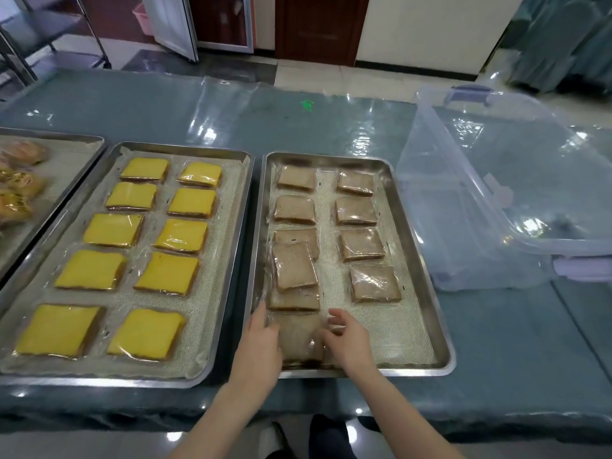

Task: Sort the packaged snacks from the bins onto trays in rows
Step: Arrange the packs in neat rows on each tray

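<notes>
A: What is the largest thing seen?
B: A table [298, 127] covered in clear film is seen. The brown-pack tray [415, 260] is set on it, close to the front edge.

A: What is placed around that tray?
B: A clear bin [480, 210] with purple latches is set just right of the brown-pack tray. A yellow-pack tray [231, 260] is set just left of it, the two rims almost touching. Ten yellow packs [169, 273] are laid there in two columns of five. Further left of the brown-pack tray, beyond the yellow one, a bun tray [66, 167] is partly seen, with wrapped buns [20, 180] laid on it.

A: How are the brown packs [356, 212] arranged?
B: Four are laid in the right column of the brown-pack tray. In its left column, three are laid at the far end. A tilted pack [294, 265] is rested on the third and on another one nearer. The near pack [301, 336] is laid in the tray's near left corner.

A: And the hands?
B: The near pack is touched by both. The left hand [261, 342] is laid flat against its left edge with the fingers straight, and nothing is gripped. The right hand [347, 342] is curled onto its right edge, and the wrapper is pinched there.
</notes>
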